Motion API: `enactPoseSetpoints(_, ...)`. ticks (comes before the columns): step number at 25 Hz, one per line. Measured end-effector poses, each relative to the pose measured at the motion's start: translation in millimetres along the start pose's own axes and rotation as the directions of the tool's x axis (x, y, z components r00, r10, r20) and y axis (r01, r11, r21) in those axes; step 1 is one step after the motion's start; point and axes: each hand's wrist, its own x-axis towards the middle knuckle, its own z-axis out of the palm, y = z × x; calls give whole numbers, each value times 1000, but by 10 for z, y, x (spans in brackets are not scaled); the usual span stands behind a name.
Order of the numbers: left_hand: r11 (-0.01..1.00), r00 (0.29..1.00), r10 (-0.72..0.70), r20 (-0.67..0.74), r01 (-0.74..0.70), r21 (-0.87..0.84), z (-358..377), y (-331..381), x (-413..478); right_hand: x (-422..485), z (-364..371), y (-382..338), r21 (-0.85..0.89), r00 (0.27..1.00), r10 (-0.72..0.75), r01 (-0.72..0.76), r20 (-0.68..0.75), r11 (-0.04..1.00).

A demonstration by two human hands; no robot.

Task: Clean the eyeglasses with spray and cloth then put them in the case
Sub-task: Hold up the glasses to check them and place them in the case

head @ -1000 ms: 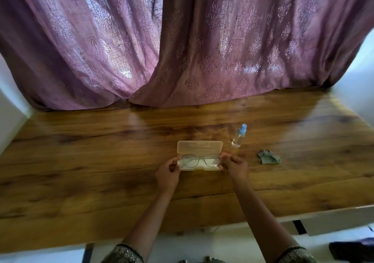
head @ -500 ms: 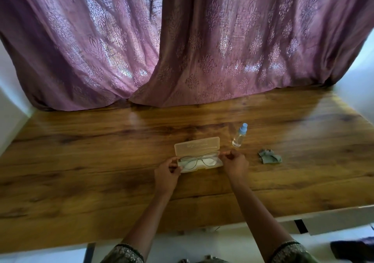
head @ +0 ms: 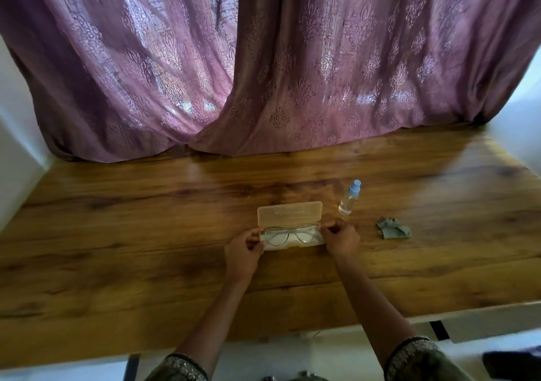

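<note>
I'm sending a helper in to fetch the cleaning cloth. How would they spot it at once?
On the wooden table before the purple curtain, look right of the open eyeglass case and the hands. Past the clear spray bottle lies the cloth: small, crumpled, grey-green, the only soft, flat thing there.

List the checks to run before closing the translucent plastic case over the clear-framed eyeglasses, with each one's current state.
1. Clear-framed eyeglasses lying inside the base of the translucent plastic case: ok.
2. Lid open and upright behind: ok.
3. Temples folded flat: cannot tell.
4. Left hand and right hand at the case ends, clear of the lid path: not ok, fingertips sit at the frame.
5. Crumpled grey cloth outside the case: ok.
6. Small clear spray bottle with blue cap upright, apart from the lid: ok.
</note>
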Motion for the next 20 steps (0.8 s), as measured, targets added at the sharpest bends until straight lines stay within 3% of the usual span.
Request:
enactPoseSetpoints(12,998,1000,-17,5,17,-58,6,-56,36,31,-5,41,-105,996,-85,83,-15,991)
enactPoseSetpoints(16,985,996,-93,8,93,-144,15,-71,57,38,-6,26,-152,994,-93,83,-61,985)
enactPoseSetpoints(20,971,984,-175,25,176,-160,25,-102,101,48,-7,15,-198,997,-82,78,-13,977)
